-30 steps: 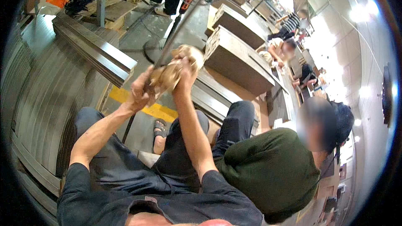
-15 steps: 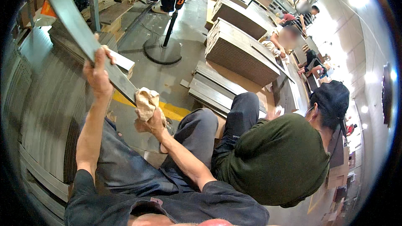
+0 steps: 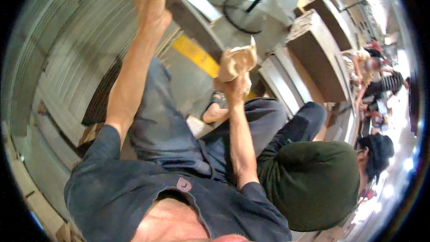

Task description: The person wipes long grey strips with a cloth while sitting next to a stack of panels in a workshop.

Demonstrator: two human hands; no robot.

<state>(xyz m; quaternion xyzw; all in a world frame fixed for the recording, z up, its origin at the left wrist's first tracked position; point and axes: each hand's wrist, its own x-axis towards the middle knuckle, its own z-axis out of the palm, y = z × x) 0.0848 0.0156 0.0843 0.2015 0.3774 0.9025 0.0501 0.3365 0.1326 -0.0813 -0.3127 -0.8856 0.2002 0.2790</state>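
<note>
My left hand (image 3: 154, 9) is closed around a long, flat grey-brown plank (image 3: 195, 20), which slants from the top edge of the view down toward my right hand. The thumb lies over the plank's upper face. A crumpled beige cloth (image 3: 237, 62) is bunched in my right hand (image 3: 235, 88), pressed against the near end of the plank. That end is partly hidden by the cloth, as are some of my right fingers. Both forearms reach forward over my legs in dark trousers.
Stacked long grey planks (image 3: 62, 71) fill the left side. Close on my right sits a co-worker in a dark green top (image 3: 313, 183). Ahead are a fan's round base (image 3: 242, 20), a yellow floor line (image 3: 195, 56) and a board stack (image 3: 318, 54). Other people sit farther right.
My view has turned, so the fan, stacks and co-worker appear farther right. Both hands sit higher and farther right in the picture, still holding the plank and the cloth.
</note>
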